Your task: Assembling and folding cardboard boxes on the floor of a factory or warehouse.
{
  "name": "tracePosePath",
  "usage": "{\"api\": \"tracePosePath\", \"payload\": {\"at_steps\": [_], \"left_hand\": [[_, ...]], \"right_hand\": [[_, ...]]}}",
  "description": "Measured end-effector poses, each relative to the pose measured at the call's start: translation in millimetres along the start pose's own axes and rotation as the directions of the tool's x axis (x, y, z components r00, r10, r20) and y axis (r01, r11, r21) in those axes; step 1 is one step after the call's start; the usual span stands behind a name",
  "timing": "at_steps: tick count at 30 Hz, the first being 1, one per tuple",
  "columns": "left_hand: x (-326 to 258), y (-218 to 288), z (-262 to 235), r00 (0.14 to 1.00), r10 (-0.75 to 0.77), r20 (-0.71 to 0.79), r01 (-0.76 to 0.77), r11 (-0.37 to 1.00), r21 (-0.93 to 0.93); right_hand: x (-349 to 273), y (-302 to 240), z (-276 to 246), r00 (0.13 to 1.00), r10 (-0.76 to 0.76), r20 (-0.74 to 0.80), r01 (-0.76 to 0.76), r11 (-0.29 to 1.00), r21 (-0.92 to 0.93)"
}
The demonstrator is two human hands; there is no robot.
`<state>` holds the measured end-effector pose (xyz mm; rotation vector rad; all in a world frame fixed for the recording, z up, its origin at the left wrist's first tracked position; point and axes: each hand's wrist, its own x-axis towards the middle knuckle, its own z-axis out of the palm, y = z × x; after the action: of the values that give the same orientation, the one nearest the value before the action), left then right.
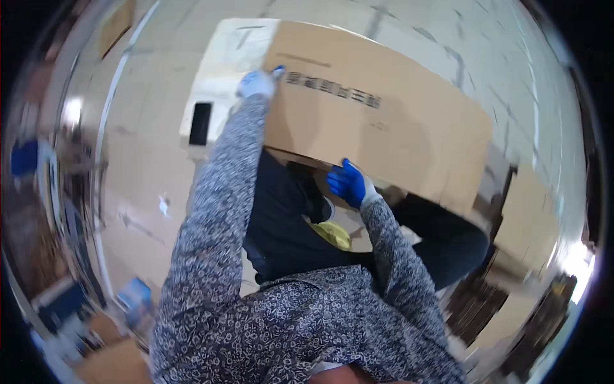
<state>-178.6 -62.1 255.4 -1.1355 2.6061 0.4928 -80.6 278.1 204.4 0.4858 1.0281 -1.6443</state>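
The left hand (257, 83), in a white glove with blue fingertips, curls its fingers over the far top edge of the large brown cardboard box (377, 121), steadying it above the lap, while the blue-gloved right hand (348, 182) grips its near lower edge, bearing the weight.

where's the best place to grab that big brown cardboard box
Probably at opposite edges, as now: the left hand grips the far upper corner of the big brown cardboard box, and the right hand comes from below at the near lower edge. Its broad flat panel offers no other hold.
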Motion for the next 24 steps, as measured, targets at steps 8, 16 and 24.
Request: {"api": "tracePosePath", "payload": {"at_steps": [8,16,24], "left_hand": [[-7.0,15.7,15.3,0.974,0.147,-0.171,-0.123,0.982,0.142],[-104.8,77.3,84.0,0.76,0.632,-0.15,-0.518,0.73,0.447],[-106.0,83.8,96.6,0.799,0.59,-0.119,-0.472,0.737,0.485]], "right_hand": [[15.5,14.2,-7.6,0.999,0.04,0.037,-0.049,0.962,0.269],[-8.2,1.3,11.2,0.972,-0.002,-0.233,-0.005,0.999,-0.032],[-188.4,-188.8,-210.5,0.602,-0.726,-0.333,0.125,0.498,-0.858]]}}
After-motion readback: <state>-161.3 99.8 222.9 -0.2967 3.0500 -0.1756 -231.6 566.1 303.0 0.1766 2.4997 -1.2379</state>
